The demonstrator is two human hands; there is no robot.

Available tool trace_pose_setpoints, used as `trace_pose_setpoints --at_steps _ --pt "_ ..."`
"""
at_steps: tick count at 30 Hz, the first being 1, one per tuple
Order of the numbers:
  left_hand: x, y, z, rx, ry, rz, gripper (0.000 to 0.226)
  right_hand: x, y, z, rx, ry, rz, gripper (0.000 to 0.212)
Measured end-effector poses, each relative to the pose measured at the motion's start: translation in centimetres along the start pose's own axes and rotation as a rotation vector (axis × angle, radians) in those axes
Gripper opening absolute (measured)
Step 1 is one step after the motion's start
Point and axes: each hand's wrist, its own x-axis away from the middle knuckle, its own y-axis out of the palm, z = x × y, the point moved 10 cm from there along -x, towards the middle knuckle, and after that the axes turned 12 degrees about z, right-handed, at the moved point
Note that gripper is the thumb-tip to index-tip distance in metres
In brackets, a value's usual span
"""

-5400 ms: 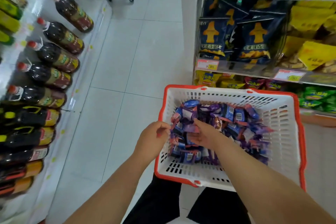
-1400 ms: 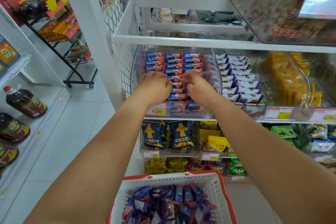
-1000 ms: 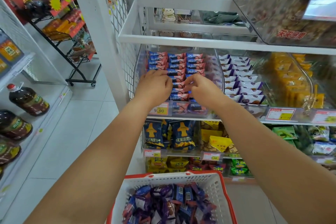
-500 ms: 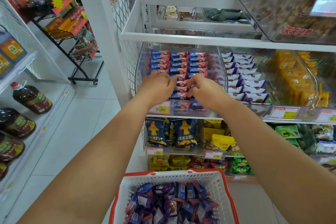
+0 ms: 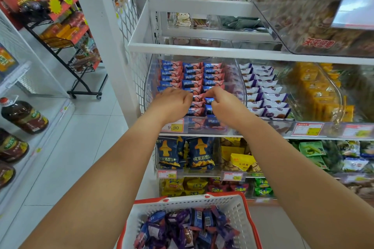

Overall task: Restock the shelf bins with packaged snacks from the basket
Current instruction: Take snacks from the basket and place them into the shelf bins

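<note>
A clear shelf bin (image 5: 149, 79) holds neat rows of blue-and-pink snack packs (image 5: 192, 76). Both my hands are inside its front part. My left hand (image 5: 174, 100) curls its fingers down over packs in the left row, and its fingertips are hidden. My right hand (image 5: 224, 103) pinches a blue pack (image 5: 209, 100) at the front of the right row. Below, a white basket with a red rim (image 5: 249, 218) holds a loose heap of blue and purple packs (image 5: 188, 228).
A white shelf board (image 5: 202, 49) hangs close above the bin. To the right stand bins of white-purple packs (image 5: 263, 91) and yellow packs (image 5: 315, 91). Oil bottles (image 5: 24, 116) line the left shelf, and a black wire rack (image 5: 66, 46) stands across the aisle.
Both hands went from the basket up into the bin. Over the last second they stay at the front rows and shift only slightly, the right fingers closing on a blue pack.
</note>
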Motion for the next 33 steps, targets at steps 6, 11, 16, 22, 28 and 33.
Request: trace_pose_setpoints --at_steps 6,11,16,22,28,33 --pt "0.2 -0.4 0.5 -0.056 0.032 -0.004 0.048 -2.0 2.3 0.6 0.253 0.101 -0.052 0.049" --pt "0.3 -0.4 0.6 -0.057 0.055 0.004 0.048 -1.3 1.5 0.7 0.192 0.105 -0.067 0.055" --pt "0.5 -0.7 1.0 -0.069 0.107 0.039 0.046 4.5 -3.6 -0.4 -0.096 -0.091 0.202 0.049" --pt "-2.4 0.6 6.1 -0.054 0.254 0.042 0.045 6.8 -6.3 4.0 -0.078 -0.257 0.536 0.048" --pt "-3.8 3.5 7.8 -0.218 0.258 -0.021 0.047 6.6 -5.4 4.7 -0.146 -0.292 0.499 0.051" --pt "-4.0 3.3 7.0 -0.335 0.227 0.028 0.049 6.6 -5.2 5.1 -0.141 -0.312 0.487 0.055"
